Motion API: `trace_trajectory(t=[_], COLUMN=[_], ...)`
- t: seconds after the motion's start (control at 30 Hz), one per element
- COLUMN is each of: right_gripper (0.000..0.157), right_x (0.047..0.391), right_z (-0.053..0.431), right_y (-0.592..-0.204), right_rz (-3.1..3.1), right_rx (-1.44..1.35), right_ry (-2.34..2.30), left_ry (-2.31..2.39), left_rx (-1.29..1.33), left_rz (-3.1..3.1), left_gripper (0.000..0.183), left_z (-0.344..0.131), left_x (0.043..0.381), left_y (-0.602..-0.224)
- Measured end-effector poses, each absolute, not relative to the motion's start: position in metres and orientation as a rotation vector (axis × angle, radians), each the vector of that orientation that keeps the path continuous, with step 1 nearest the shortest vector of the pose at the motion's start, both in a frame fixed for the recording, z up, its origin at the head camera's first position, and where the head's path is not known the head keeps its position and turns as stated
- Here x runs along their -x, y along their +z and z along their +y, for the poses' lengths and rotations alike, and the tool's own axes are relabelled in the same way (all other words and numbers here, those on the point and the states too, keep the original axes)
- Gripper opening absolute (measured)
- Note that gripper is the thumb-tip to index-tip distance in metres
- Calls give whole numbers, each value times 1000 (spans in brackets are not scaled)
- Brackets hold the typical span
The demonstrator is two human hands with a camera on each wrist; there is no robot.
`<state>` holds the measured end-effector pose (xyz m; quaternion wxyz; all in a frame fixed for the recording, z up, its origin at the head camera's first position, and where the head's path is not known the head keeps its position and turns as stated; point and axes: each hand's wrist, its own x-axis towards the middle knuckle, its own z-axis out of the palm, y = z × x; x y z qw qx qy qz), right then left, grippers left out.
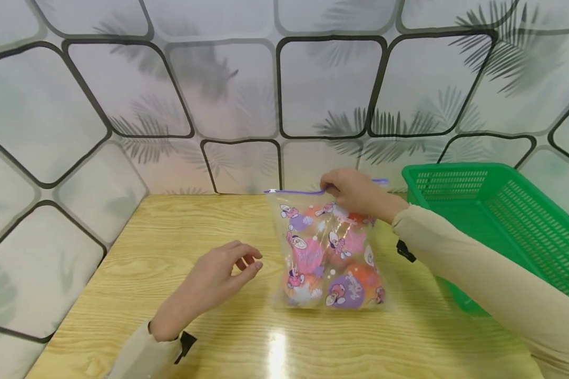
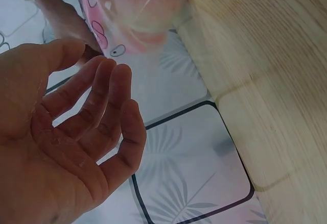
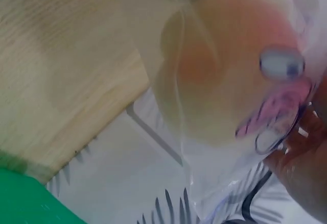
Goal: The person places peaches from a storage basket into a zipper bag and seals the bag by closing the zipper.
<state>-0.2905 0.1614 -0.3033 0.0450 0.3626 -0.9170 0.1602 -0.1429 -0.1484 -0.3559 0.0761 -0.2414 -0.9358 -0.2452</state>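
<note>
A clear zip bag (image 1: 329, 252) with a purple slider edge and pink and purple cartoon prints stands upright on the table. Round orange and pinkish fruit-like things (image 3: 219, 66) fill it, seen blurred through the plastic. My right hand (image 1: 357, 193) grips the bag's top edge, its fingers curled over the zip strip; in the right wrist view that hand (image 3: 304, 157) is partly cut off by the frame. To the left of the bag my left hand (image 1: 215, 281) hovers apart from it, loosely curled with nothing in the fingers, as the left wrist view of the hand (image 2: 76, 132) also shows.
A green plastic basket (image 1: 455, 221) with slotted walls sits on the right, partly behind my right forearm. The wood-grain table (image 1: 170, 237) meets a wall (image 1: 242, 95) printed with rounded blocks and leaves.
</note>
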Motion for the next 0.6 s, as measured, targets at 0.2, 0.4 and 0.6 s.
trace_trajectory(t=[0.2,0.4,0.6], right_gripper=[22,51,67], right_x=[271,238,212], right_z=[165,182,192], right_y=[-306,-321,-354], right_rz=[-2762,-3006,-3119], right_rx=[-1024,-1124,-1088], right_ry=[341,189,281], left_ry=[-749,-748,-760], left_rx=[750,775,811], left_rz=[-2806,-2792,-2830], left_gripper=[13,14,17], left_z=[-147,-144,-136], left_x=[142,142,142], left_y=[-356,-357,-357])
